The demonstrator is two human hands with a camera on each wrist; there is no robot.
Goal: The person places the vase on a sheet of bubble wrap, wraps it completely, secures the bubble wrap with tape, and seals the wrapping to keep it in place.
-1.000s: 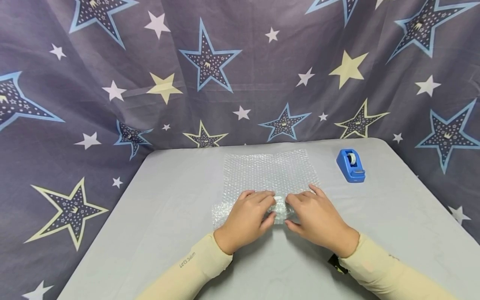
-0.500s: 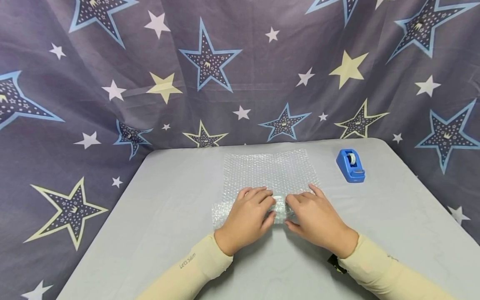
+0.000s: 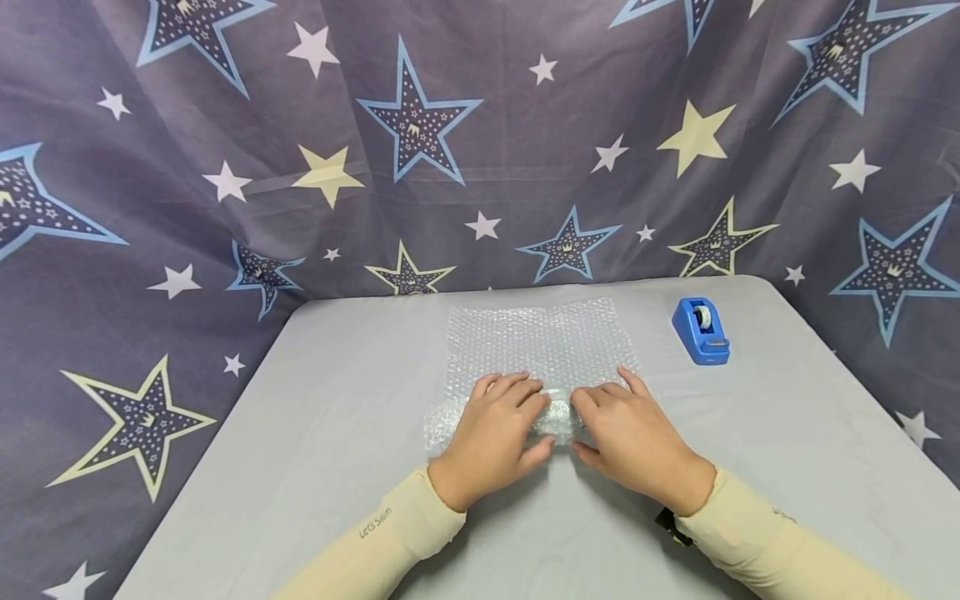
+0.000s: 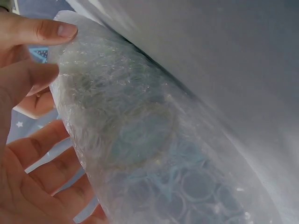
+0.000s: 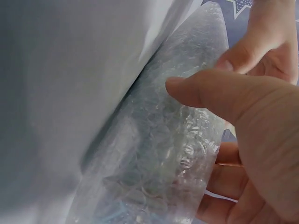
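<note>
Clear bubble wrap [image 3: 536,342] lies flat on the table, its near end rolled into a bundle [image 3: 557,417]. The left hand [image 3: 491,437] grips the roll from the left, thumb on the near side, fingers over the far side. From the right, the right hand [image 3: 641,437] holds the same roll in a like way. The left wrist view shows a round, pale greenish end of something inside the wrap [image 4: 142,133]; what it is cannot be told. In the right wrist view the thumb presses on the wrap [image 5: 163,140].
A blue tape dispenser [image 3: 702,333] with a white roll stands at the back right of the grey-white table [image 3: 337,400]. Behind the table hangs a dark curtain [image 3: 525,150] with stars. The flat part of the wrap reaches almost to the table's back edge.
The left fingers have shifted slightly away from the body over the roll, and the left thumb has moved a little to the right. The right hand has hardly moved.
</note>
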